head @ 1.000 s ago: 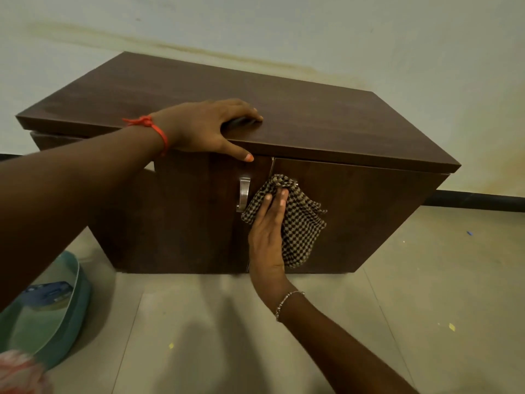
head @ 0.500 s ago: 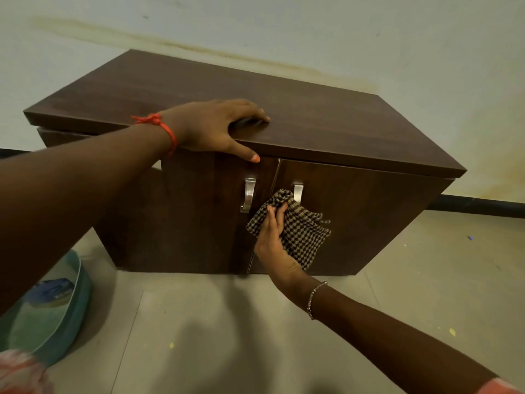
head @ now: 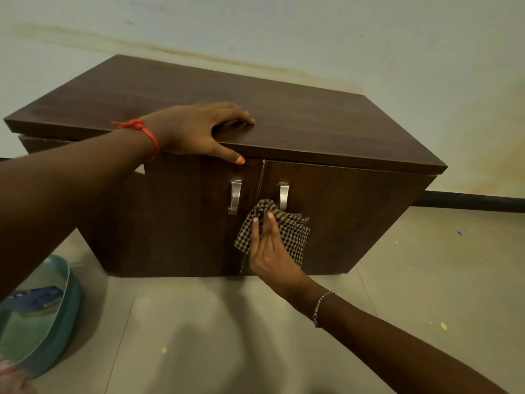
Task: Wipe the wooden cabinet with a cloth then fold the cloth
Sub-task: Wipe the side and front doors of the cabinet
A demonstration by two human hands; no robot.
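Head camera looks down on a dark brown wooden cabinet [head: 312, 129] with two shut doors, standing on a pale tiled floor against a stained wall. The right hand [head: 268, 251] lies flat, fingers straight and close together, pressing a bunched brown-and-cream checked cloth [head: 295, 231] against the front where the two doors meet, just below the right silver metal handle [head: 283, 194] and beside the left silver metal handle [head: 235, 196]. The left hand [head: 199, 129] rests on the cabinet's top edge, fingertips arched on the top and thumb stretched down the front lip, pinching nothing. The step in hand looks like wiping the door fronts. To do it well, the palm should bear evenly so the whole pad of cloth rubs the wood, strokes should overlap and run round both handles, and the bracing hand should steady the cabinet. Loose corners of cloth could snag on a handle. As for containers, the shut doors hide whatever the cabinet holds. A teal plastic basin [head: 66, 282] sits on the floor at lower left with a blue packet [head: 37, 298] inside, too blurred to identify.
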